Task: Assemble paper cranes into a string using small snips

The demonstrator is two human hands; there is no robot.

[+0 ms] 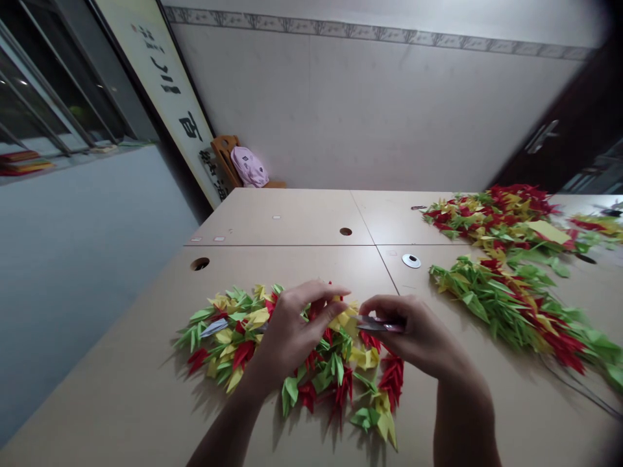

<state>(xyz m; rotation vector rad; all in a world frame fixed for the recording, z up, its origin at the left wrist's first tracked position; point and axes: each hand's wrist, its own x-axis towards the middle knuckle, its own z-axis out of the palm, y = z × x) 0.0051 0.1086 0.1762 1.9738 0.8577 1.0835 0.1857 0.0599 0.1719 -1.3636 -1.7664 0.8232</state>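
Observation:
A pile of folded paper pieces in green, yellow and red (243, 321) lies on the table in front of me. My left hand (304, 324) is over its middle, thumb and fingers brought together around something too small to make out. Just to the right, my right hand (413, 331) is closed on a small dark tool with a metal blade (377, 324), pointing left towards a yellow folded piece (348, 321). A grey-blue paper piece (214, 327) rests on the left of the pile.
More folded paper heaps (496, 214) (506, 305) cover the right side of the table (302, 259). Thin wires (584, 389) lie at the right. A round metal cover (411, 261) sits beyond my right hand. A pink backpack (249, 167) is on a chair (224, 152).

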